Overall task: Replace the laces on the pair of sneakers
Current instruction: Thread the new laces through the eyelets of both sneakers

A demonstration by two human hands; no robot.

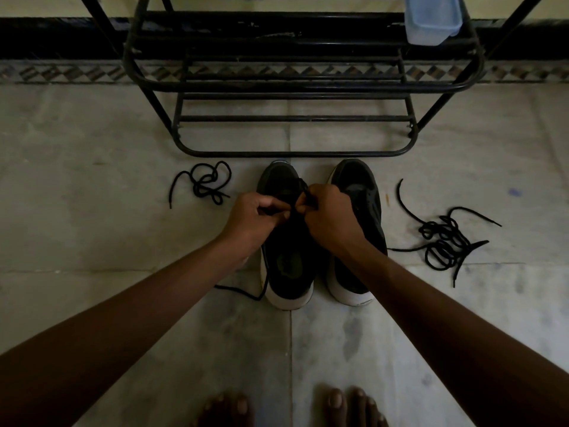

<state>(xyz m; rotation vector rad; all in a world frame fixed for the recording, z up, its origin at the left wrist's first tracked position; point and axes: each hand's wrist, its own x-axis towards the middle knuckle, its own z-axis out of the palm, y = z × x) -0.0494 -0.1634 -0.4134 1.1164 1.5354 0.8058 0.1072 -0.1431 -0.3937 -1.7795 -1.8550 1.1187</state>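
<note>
Beneath both hands, on the floor (pixel 123 241), stands one sneaker (pixel 288 272); the left hand (pixel 255 215) and right hand (pixel 329 217) each pinch its black lace (pixel 300 192). Just right of the right hand sits the other sneaker (pixel 365 192). A loose lace (pixel 206 183) lies left of the left hand, a tangle of laces (pixel 443 241) well right. Beyond the hands, a rack (pixel 292 154) carries a translucent tub (pixel 431 20), contents unclear

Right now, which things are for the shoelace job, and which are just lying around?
For the job: left sneaker, right sneaker, held lace pinched by left hand and right hand, loose lace on the left, lace pile on the right.
Just lying about: rack, tub.
</note>
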